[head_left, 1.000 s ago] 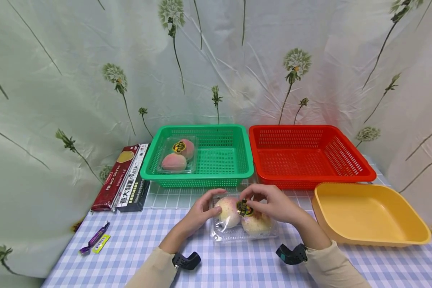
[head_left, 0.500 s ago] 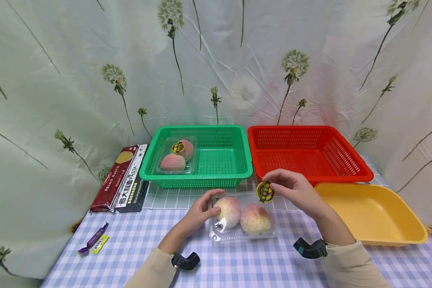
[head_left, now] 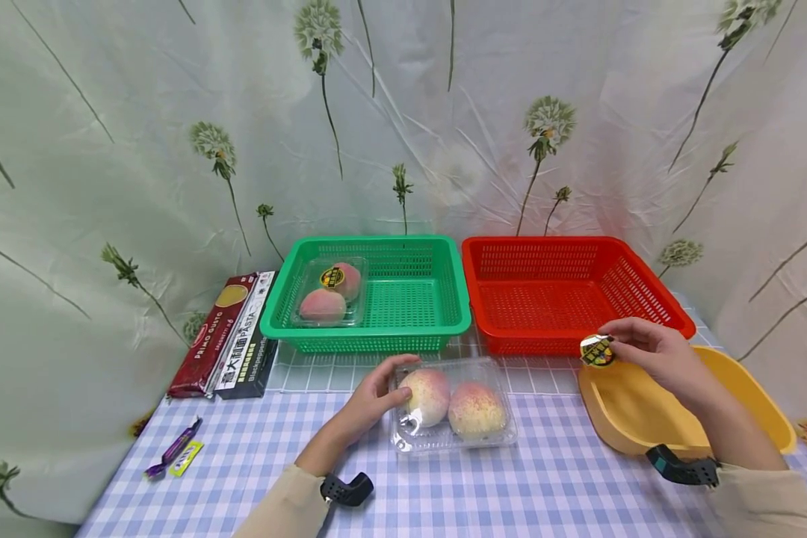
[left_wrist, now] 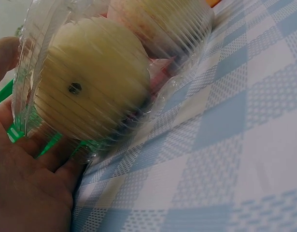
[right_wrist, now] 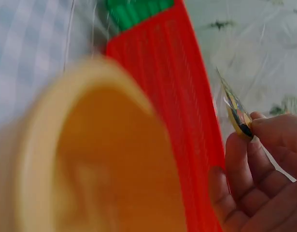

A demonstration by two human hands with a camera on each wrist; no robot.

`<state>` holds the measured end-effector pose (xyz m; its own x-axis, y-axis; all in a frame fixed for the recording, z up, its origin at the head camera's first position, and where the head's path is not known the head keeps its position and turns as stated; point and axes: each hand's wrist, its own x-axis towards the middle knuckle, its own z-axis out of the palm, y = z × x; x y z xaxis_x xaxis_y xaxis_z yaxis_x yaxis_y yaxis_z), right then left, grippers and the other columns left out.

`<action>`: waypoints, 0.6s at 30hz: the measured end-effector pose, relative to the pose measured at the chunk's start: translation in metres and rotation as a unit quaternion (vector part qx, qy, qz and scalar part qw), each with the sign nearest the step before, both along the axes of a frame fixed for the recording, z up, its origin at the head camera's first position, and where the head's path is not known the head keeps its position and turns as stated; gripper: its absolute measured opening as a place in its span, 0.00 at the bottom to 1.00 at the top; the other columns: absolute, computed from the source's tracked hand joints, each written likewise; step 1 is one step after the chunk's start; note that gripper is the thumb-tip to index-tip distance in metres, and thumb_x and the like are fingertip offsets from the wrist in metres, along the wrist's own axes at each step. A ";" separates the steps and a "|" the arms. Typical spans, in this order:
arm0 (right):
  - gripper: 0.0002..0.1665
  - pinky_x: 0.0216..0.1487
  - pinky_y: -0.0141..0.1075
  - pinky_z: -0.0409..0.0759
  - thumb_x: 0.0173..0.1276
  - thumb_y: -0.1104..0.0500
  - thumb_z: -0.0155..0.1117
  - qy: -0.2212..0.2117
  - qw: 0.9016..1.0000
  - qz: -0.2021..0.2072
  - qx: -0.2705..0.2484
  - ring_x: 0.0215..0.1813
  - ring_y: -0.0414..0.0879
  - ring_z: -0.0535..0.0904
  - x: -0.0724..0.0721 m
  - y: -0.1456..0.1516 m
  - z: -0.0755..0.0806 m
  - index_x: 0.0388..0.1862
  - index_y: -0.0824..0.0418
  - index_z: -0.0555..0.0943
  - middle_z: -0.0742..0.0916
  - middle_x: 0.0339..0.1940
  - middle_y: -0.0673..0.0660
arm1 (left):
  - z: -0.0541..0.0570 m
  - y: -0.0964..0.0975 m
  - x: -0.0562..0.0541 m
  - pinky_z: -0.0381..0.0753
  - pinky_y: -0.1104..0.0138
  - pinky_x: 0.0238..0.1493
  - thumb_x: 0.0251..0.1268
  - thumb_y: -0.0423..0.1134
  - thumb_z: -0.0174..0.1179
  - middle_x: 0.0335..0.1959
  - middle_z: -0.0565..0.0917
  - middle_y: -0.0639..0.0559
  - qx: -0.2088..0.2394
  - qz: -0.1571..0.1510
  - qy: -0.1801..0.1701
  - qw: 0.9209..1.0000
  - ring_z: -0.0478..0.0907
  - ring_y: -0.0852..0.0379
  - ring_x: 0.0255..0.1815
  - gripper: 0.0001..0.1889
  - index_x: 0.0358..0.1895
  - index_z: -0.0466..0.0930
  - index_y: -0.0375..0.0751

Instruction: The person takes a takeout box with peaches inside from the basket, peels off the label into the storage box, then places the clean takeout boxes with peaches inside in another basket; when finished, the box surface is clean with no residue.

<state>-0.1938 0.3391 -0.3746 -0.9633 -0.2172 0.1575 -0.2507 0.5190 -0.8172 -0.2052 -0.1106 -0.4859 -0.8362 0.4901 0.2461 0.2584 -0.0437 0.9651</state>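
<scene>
A clear plastic clamshell box point(head_left: 453, 444) lies on the checked tablecloth with a pale peach point(head_left: 430, 400) and a second peach point(head_left: 476, 412) inside. My left hand point(head_left: 375, 396) holds the box at its left end, thumb over the lid; in the left wrist view its fingers lie along the ribbed plastic wall point(left_wrist: 97, 87). Between thumb and fingertips my right hand point(head_left: 662, 362) pinches a round black-and-yellow sticker point(head_left: 597, 351), high over the left rim of the yellow tub point(head_left: 598, 418). The right wrist view has the sticker point(right_wrist: 237, 113) edge-on.
A green basket point(head_left: 370, 331) at the back holds another box of pink peaches point(head_left: 323, 305). Beside it stands a red basket point(head_left: 538, 299). Pasta packs point(head_left: 218, 336) lie left of these, with a purple-wrapped candy point(head_left: 175, 448) and a yellow packet point(head_left: 186, 458) nearer.
The sticker has come off the box lid, and my right hand has carried it rightward to over the yellow tub. My left hand and the box have stayed put.
</scene>
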 end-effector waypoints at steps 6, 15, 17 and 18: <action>0.14 0.36 0.26 0.82 0.72 0.64 0.62 -0.005 0.995 -0.007 0.100 0.34 0.37 0.81 0.001 0.029 -0.017 0.53 0.69 0.79 0.86 0.34 0.44 | 0.000 -0.001 0.001 0.66 0.77 0.67 0.71 0.36 0.57 0.73 0.67 0.37 -0.001 0.001 -0.001 1.000 0.67 0.70 0.69 0.27 0.71 0.66 0.38; 0.11 0.33 0.29 0.82 0.67 0.68 0.64 -0.008 0.987 0.014 0.162 0.32 0.32 0.79 -0.003 0.038 -0.038 0.48 0.69 0.83 0.86 0.35 0.54 | 0.000 0.000 0.001 0.67 0.76 0.66 0.71 0.36 0.57 0.73 0.67 0.35 0.004 -0.002 0.002 1.000 0.68 0.70 0.68 0.27 0.71 0.65 0.37; 0.11 0.33 0.28 0.81 0.67 0.68 0.64 -0.008 0.985 0.015 0.173 0.32 0.31 0.77 -0.004 0.039 -0.040 0.47 0.68 0.83 0.86 0.35 0.54 | 0.001 0.000 0.001 0.67 0.76 0.66 0.71 0.36 0.57 0.73 0.67 0.35 0.005 -0.001 0.001 1.000 0.68 0.70 0.68 0.27 0.71 0.65 0.36; 0.11 0.33 0.28 0.80 0.66 0.68 0.64 -0.010 0.984 0.015 0.179 0.32 0.31 0.77 -0.005 0.039 -0.041 0.47 0.68 0.83 0.86 0.36 0.54 | 0.001 0.000 0.001 0.67 0.76 0.66 0.71 0.36 0.57 0.73 0.67 0.35 0.005 -0.001 0.001 1.000 0.68 0.70 0.67 0.27 0.71 0.65 0.36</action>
<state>-0.1984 0.3781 -0.4153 -0.9577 -0.2838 0.0474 -0.2563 0.7665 -0.5889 -0.2042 -0.1102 -0.4849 -0.8345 0.4897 0.2526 0.2604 -0.0535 0.9640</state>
